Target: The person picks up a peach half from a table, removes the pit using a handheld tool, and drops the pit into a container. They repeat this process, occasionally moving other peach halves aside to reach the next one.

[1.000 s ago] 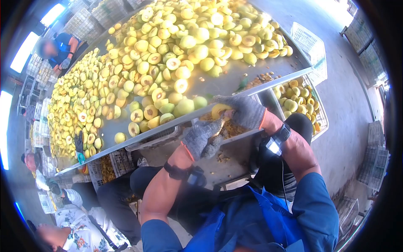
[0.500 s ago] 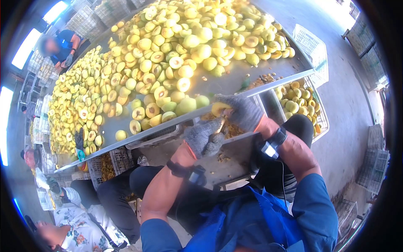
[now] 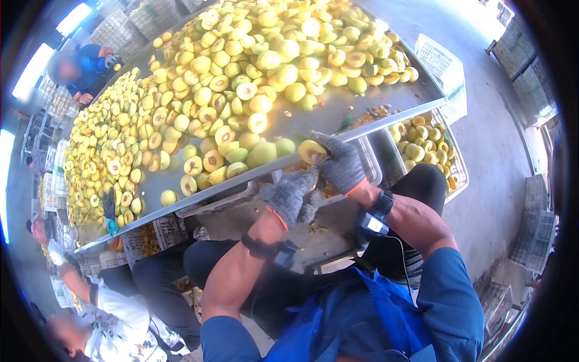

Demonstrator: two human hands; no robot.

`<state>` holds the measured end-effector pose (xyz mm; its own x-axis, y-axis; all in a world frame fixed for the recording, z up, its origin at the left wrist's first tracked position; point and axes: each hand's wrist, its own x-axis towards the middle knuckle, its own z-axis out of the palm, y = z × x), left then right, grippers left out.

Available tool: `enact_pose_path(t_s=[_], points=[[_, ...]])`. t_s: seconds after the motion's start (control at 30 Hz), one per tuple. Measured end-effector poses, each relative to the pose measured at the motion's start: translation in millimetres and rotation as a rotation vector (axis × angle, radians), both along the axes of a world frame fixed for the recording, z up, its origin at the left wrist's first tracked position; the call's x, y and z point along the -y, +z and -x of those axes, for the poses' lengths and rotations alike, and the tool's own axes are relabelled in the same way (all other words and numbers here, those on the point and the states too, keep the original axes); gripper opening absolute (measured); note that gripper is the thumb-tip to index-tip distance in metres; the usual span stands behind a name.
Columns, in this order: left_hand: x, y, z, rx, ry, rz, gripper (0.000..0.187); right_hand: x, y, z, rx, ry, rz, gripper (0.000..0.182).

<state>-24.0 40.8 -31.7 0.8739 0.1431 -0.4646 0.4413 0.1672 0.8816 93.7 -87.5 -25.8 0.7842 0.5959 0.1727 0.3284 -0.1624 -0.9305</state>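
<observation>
My right hand (image 3: 342,161), in a grey knit glove, grips a halved yellow fruit (image 3: 310,151) over the table's front rim. Close below and to the left, my left hand (image 3: 295,196), gloved alike, has its fingers curled together; what they hold, if anything, is too small to tell. Both hands are near each other above a bin of scraps under the edge. Many halved and whole yellow-green fruits (image 3: 229,90) are heaped on the metal table (image 3: 175,208). Loose pits (image 3: 377,113) lie near its right front corner.
A white crate of fruit halves (image 3: 461,172) stands right of my knee. An empty-looking white crate (image 3: 443,63) is by the table's right end. A person in a floral top (image 3: 120,308) sits at left; another in blue (image 3: 90,63) works across the table. Stacked crates (image 3: 525,84) stand far right.
The fruit half in my right hand has turned its cut face more into view. The neighbour's arm at left has stretched forward, and the person in blue has raised a hand.
</observation>
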Motion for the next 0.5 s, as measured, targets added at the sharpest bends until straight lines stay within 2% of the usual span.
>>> enact_pose_path(t_s=[0.07, 0.13, 0.17, 0.23, 0.27, 0.33, 0.37, 0.4, 0.43, 0.5], points=[[5, 1, -3, -0.055, -0.021, -0.142, 0.017, -1, 3, 2, 0.049, -0.024, 0.032, 0.041], [9, -19, -6, 0.187, 0.077, -0.309, 0.017, 1, 3, 1, 0.092, -0.026, 0.041, 0.041], [13, -39, -11, 0.472, 0.173, -0.435, 0.02, 1, 1, -1, 0.111, -0.013, 0.034, 0.041], [12, -58, -6, 0.523, 0.152, -0.488, 0.019, 4, 2, -3, 0.118, 0.031, 0.045, 0.041], [8, -14, -1, 0.291, 0.039, -0.415, 0.015, 6, 6, -6, 0.109, 0.064, 0.063, 0.041], [-2, 20, 4, -0.019, -0.032, -0.211, 0.015, 10, 7, -11, 0.135, 0.127, 0.082, 0.042], [-6, 24, 4, -0.094, 0.008, -0.082, 0.015, 11, 7, -15, 0.171, 0.155, 0.084, 0.043], [-7, 25, 6, -0.113, -0.004, -0.064, 0.015, 14, 6, -18, 0.207, 0.182, 0.087, 0.043], [-9, 25, 8, -0.133, -0.017, -0.046, 0.015, 18, 8, -20, 0.133, 0.249, 0.039, 0.044], [-12, 26, 12, -0.051, -0.109, -0.189, 0.014, 22, 17, -25, -0.008, 0.384, -0.061, 0.046]])
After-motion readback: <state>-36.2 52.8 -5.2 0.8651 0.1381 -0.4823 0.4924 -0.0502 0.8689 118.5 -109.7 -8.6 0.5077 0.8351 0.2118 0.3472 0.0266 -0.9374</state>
